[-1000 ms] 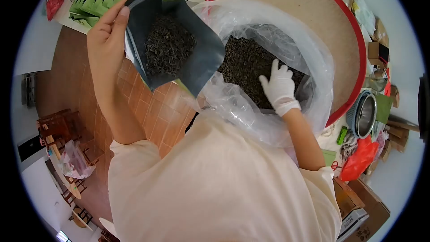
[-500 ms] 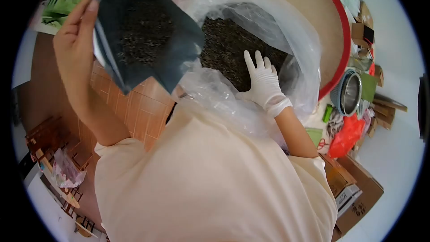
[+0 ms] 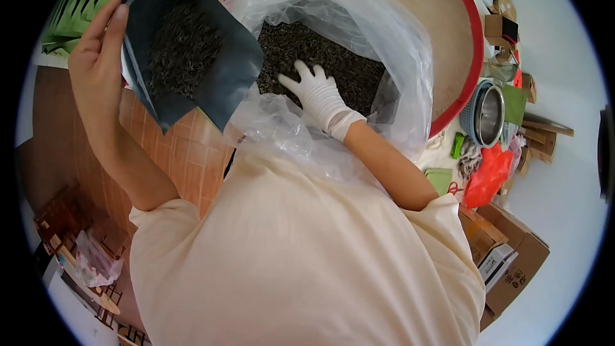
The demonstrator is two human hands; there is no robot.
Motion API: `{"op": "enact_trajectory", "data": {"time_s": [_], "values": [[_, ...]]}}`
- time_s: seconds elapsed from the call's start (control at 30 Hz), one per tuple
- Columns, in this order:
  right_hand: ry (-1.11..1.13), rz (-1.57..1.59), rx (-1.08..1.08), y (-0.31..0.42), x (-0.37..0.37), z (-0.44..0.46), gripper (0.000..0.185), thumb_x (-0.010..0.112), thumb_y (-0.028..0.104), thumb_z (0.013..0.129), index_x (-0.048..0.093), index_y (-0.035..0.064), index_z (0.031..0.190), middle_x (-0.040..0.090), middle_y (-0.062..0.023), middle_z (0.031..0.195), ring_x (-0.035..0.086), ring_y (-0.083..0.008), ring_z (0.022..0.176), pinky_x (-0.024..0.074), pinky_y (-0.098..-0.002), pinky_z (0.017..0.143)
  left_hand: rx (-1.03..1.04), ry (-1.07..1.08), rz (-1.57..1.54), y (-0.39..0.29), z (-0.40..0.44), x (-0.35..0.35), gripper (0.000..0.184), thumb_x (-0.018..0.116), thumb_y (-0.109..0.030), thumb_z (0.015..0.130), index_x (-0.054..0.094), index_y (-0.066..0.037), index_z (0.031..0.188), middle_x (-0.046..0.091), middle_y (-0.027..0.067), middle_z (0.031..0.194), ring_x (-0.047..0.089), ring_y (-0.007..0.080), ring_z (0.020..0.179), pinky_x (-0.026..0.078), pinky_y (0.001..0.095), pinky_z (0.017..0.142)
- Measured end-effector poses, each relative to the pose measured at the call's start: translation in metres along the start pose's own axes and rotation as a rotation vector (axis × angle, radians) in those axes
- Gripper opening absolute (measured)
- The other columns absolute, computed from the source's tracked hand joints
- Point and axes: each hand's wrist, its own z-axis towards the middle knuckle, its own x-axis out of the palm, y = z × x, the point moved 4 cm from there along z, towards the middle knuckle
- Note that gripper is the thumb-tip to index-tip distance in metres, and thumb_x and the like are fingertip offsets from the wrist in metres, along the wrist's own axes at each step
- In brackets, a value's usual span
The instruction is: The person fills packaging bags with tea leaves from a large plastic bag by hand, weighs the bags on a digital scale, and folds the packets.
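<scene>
My bare left hand (image 3: 96,61) grips the side of a dark foil pouch (image 3: 240,64), its fingers behind and its thumb along the edge. Inside the pouch's wide mouth lie dark dried leaves (image 3: 182,51), which look like tea. Beside it, a large clear plastic bag (image 3: 410,57) is spread open around more of the same leaves (image 3: 352,67). My right hand (image 3: 317,97), in a white glove, rests on the near left part of those leaves with its fingers spread. The fingertips touch the leaves and hold nothing that I can see.
Green pouches (image 3: 77,6) stand in a row at the upper left. A round tan surface with a red rim (image 3: 477,45) lies behind the bag. To the right are a metal bowl (image 3: 491,115), a red plastic bag (image 3: 488,176), scissors (image 3: 453,188) and cardboard boxes (image 3: 522,275).
My right hand has moved left across the leaves, closer to the pouch. The pouch and my left hand appear slightly further left, as the whole view has shifted a little.
</scene>
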Motion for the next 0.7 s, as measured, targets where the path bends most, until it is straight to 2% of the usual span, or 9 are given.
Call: {"op": "enact_trajectory", "data": {"time_s": [0.07, 0.17, 0.23, 0.37, 0.47, 0.53, 0.57, 0.67, 0.7], "values": [[0.082, 0.031, -0.028, 0.002, 0.004, -0.002, 0.065, 0.073, 0.032, 0.071, 0.052, 0.0189, 0.131, 0.041, -0.019, 0.134, 0.048, -0.042, 0.115, 0.0462, -0.0552, 0.091, 0.037, -0.027, 0.013, -0.003, 0.0, -0.003, 0.028, 0.054, -0.021, 0.098, 0.066, -0.011, 0.122, 0.069, -0.0017, 0.091, 0.055, -0.0003, 0.078, 0.041, 0.0137, 0.072], [0.222, 0.06, 0.028, -0.001, 0.005, -0.008, 0.052, 0.072, 0.031, 0.071, 0.062, 0.0163, 0.119, 0.051, -0.0178, 0.125, 0.056, -0.0378, 0.108, 0.0503, -0.0481, 0.087, -0.116, -0.056, 0.137, 0.006, -0.004, -0.02, 0.028, 0.055, -0.022, 0.098, 0.066, -0.01, 0.121, 0.068, -0.0026, 0.09, 0.054, -0.0008, 0.072, 0.041, 0.013, 0.065], [0.238, 0.2, 0.111, -0.002, -0.002, -0.008, 0.044, 0.072, 0.025, 0.07, 0.066, 0.0143, 0.113, 0.056, -0.0171, 0.116, 0.061, -0.0344, 0.101, 0.0522, -0.0421, 0.084, -0.016, -0.021, 0.214, 0.005, -0.003, -0.023, 0.029, 0.055, -0.023, 0.098, 0.067, -0.011, 0.121, 0.067, -0.0042, 0.083, 0.052, -0.002, 0.064, 0.038, 0.0138, 0.056], [0.099, 0.434, 0.034, -0.02, -0.005, -0.018, 0.041, 0.072, 0.018, 0.069, 0.067, 0.0094, 0.109, 0.062, -0.0161, 0.108, 0.065, -0.0278, 0.094, 0.0525, -0.0362, 0.084, 0.231, -0.045, 0.143, -0.012, -0.001, -0.013, 0.028, 0.055, -0.025, 0.098, 0.068, -0.012, 0.12, 0.061, -0.0081, 0.068, 0.047, -0.0014, 0.052, 0.035, 0.018, 0.046], [0.155, 1.204, 0.144, -0.035, -0.011, -0.02, 0.033, 0.071, 0.01, 0.07, 0.066, 0.0019, 0.102, 0.07, -0.0097, 0.092, 0.064, -0.0154, 0.083, 0.0502, -0.027, 0.083, -0.06, -0.056, 0.006, -0.008, -0.001, -0.009, 0.028, 0.055, -0.025, 0.097, 0.069, -0.011, 0.117, 0.055, -0.0058, 0.058, 0.05, 0.0036, 0.049, 0.04, 0.0231, 0.048], [0.087, 1.316, 0.189, -0.042, -0.043, -0.024, 0.03, 0.068, 0.005, 0.072, 0.066, 0.0013, 0.101, 0.069, -0.0053, 0.095, 0.062, -0.0118, 0.086, 0.0486, -0.0247, 0.084, -0.233, 0.091, -0.03, 0.008, 0.003, -0.005, 0.032, 0.054, -0.02, 0.098, 0.063, -0.002, 0.122, 0.068, 0.0052, 0.11, 0.062, 0.0103, 0.098, 0.047, 0.0231, 0.087], [0.065, 1.358, 0.175, -0.043, -0.059, -0.026, 0.029, 0.067, 0.004, 0.073, 0.066, 0.0011, 0.102, 0.068, -0.004, 0.097, 0.061, -0.0109, 0.088, 0.0478, -0.0244, 0.085, -0.276, 0.141, -0.11, -0.001, 0.006, 0.004, 0.032, 0.055, -0.021, 0.098, 0.063, -0.004, 0.123, 0.068, 0.0025, 0.102, 0.061, 0.0061, 0.085, 0.048, 0.0191, 0.074], [0.032, 1.409, 0.138, -0.039, -0.108, -0.036, 0.029, 0.066, 0.003, 0.074, 0.066, 0.0014, 0.103, 0.066, -0.0015, 0.101, 0.058, -0.0095, 0.091, 0.0458, -0.0245, 0.087, -0.344, 0.17, -0.06, -0.014, 0.013, 0.02, 0.031, 0.054, -0.022, 0.098, 0.064, -0.007, 0.123, 0.069, 0.0021, 0.099, 0.061, 0.0036, 0.08, 0.047, 0.0169, 0.065], [0.015, 1.411, 0.098, -0.035, -0.124, -0.039, 0.029, 0.066, 0.004, 0.074, 0.065, 0.0017, 0.103, 0.066, -0.0015, 0.101, 0.058, -0.0096, 0.091, 0.0458, -0.0247, 0.087, -0.21, 0.096, -0.219, -0.004, 0.017, 0.032, 0.03, 0.054, -0.024, 0.098, 0.065, -0.01, 0.121, 0.067, -0.0015, 0.084, 0.055, 0.0013, 0.064, 0.041, 0.0173, 0.052]]}}
